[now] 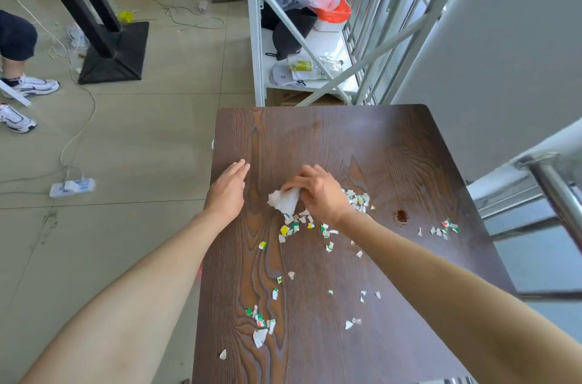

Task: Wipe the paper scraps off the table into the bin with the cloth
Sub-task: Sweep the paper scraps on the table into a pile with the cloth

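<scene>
A dark wood-grain table (378, 144) carries several small white, green and yellow paper scraps (294, 227), densest near the middle and strewn toward the near edge. My right hand (319, 191) is closed on a crumpled white cloth (285, 201) pressed to the tabletop beside the scrap pile. My left hand (228, 190) lies flat with fingers together at the table's left edge, holding nothing. More scraps lie at the right edge (444, 227) and near the front left (259, 322). No bin is in view.
A white metal shelf rack (261, 37) with bags stands behind the table. A steel railing (554, 188) runs along the right. On the tiled floor to the left lie a power strip (71, 187) and cables, a black table base (115, 53), and another person's feet (30, 87).
</scene>
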`<action>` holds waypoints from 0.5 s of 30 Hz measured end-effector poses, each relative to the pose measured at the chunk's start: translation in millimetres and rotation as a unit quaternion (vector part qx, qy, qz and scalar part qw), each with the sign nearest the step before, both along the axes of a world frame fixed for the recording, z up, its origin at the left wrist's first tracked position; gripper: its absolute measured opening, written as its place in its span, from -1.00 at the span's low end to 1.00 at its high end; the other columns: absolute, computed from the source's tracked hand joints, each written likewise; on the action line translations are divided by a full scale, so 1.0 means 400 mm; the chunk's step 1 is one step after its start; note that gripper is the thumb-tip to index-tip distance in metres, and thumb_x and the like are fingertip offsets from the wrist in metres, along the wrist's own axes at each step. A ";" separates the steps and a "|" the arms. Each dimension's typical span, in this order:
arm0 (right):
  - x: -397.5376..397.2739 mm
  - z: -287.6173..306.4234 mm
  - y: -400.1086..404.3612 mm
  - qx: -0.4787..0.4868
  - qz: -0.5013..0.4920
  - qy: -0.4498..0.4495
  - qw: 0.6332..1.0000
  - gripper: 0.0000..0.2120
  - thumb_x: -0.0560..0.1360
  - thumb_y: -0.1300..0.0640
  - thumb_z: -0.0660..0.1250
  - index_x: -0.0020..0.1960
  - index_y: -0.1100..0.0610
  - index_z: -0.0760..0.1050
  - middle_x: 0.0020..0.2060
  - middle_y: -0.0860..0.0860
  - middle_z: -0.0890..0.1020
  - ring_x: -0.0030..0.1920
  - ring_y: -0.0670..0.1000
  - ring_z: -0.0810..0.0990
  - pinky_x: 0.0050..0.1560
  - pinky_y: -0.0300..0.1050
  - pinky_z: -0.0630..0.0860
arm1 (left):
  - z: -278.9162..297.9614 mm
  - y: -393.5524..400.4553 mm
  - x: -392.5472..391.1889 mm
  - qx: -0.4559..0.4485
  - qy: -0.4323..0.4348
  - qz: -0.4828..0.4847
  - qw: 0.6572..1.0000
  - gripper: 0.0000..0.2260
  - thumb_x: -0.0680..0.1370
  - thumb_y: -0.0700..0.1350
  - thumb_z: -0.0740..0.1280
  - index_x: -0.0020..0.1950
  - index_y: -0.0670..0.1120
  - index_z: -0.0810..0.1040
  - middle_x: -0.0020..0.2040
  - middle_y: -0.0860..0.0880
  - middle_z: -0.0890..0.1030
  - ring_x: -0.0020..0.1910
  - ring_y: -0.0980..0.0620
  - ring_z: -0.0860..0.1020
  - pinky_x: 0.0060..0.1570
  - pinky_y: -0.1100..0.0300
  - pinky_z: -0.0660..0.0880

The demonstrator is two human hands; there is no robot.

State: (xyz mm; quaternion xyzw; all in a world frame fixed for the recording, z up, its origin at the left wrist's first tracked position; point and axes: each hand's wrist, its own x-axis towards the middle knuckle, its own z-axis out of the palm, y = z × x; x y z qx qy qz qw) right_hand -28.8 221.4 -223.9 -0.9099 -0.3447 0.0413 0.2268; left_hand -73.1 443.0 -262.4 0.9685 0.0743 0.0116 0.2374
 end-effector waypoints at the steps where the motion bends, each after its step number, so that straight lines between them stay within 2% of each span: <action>1: 0.027 0.009 -0.022 0.005 -0.042 -0.010 0.999 -0.58 0.37 0.35 0.14 -0.01 -0.01 0.63 -0.12 0.02 0.58 -0.16 0.10 0.45 -0.20 0.01 0.47 | 0.003 -0.010 -0.003 -0.003 -0.005 -0.013 1.000 -0.58 0.58 -0.33 0.15 0.45 -0.17 0.29 0.50 -0.08 0.26 0.49 -0.01 0.20 0.46 0.13 0.15; 5: 0.119 0.011 -0.129 -0.020 -0.204 -0.022 0.979 -0.67 0.44 0.31 0.23 0.05 0.02 0.64 -0.06 0.08 0.60 -0.03 0.19 0.50 -0.11 0.02 0.47 | 0.005 -0.053 0.001 -0.012 -0.013 -0.065 0.998 -0.60 0.59 -0.30 0.16 0.44 -0.13 0.33 0.49 -0.04 0.28 0.49 0.02 0.20 0.45 0.14 0.14; 9: 0.140 -0.034 -0.198 -0.053 -0.364 0.036 0.929 -0.60 0.49 0.29 0.15 0.20 -0.01 0.58 0.10 0.11 0.53 0.14 0.19 0.44 0.06 0.11 0.46 | -0.008 -0.097 0.006 -0.005 -0.012 -0.090 0.996 -0.61 0.60 -0.27 0.16 0.43 -0.08 0.35 0.49 -0.02 0.29 0.49 0.02 0.19 0.46 0.09 0.15; 11: 0.123 -0.051 -0.198 -0.046 -0.382 0.057 0.921 -0.56 0.48 0.32 0.13 0.22 -0.02 0.56 0.10 0.11 0.52 0.13 0.19 0.44 0.07 0.10 0.45 | -0.011 -0.113 0.007 0.001 -0.012 -0.083 0.996 -0.61 0.60 -0.28 0.16 0.42 -0.08 0.36 0.49 -0.03 0.30 0.49 0.01 0.19 0.47 0.04 0.16; 15: 0.063 -0.068 -0.183 -0.040 -0.329 0.051 0.942 -0.52 0.44 0.37 0.15 0.20 -0.02 0.58 0.01 0.08 0.53 0.04 0.18 0.44 0.00 0.06 0.42 | -0.011 -0.119 0.011 0.015 -0.008 -0.076 0.997 -0.61 0.59 -0.30 0.16 0.41 -0.07 0.37 0.48 -0.03 0.32 0.48 0.00 0.22 0.46 0.01 0.19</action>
